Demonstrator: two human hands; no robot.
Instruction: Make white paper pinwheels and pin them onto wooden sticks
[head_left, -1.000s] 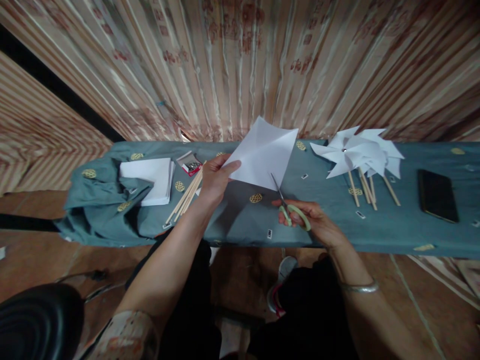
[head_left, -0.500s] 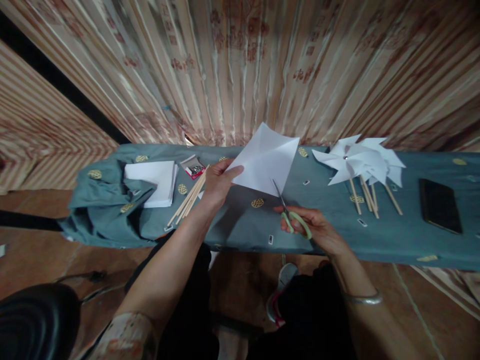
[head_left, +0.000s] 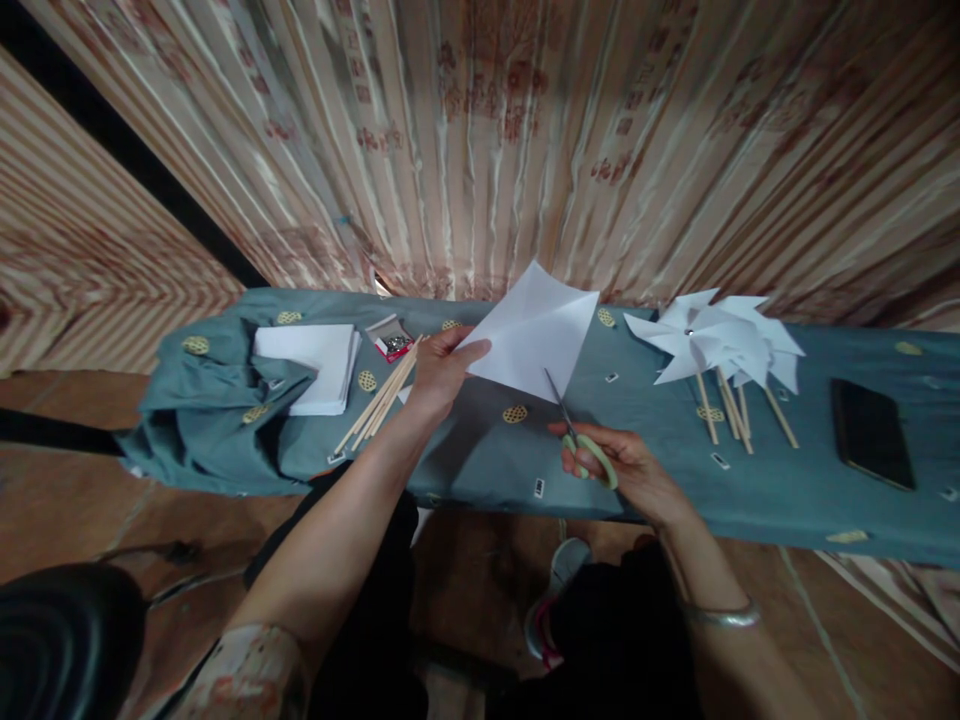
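My left hand (head_left: 444, 372) pinches the left corner of a creased white sheet of paper (head_left: 532, 325), held above the cloth-covered table. In my right hand (head_left: 619, 462) is a pair of scissors (head_left: 590, 455) with pale green handles, my fingers in the loops. Its blades reach the sheet's near corner, and a blade tip lies over the paper. Behind my left hand lie several thin wooden sticks (head_left: 381, 400) and a small open red-and-white box (head_left: 391, 338) of shiny metal pieces.
A stack of white paper (head_left: 319, 365) lies on the left of the green cloth (head_left: 480, 465). On the right are several white paper pinwheels (head_left: 712, 340) on sticks, then a dark phone (head_left: 872, 432). A patterned curtain (head_left: 487, 150) hangs along the far edge.
The view has tilted slightly, so everything sits a little lower in the picture. Paper and scissors keep nearly the same position relative to each other; the hands hold the same things.
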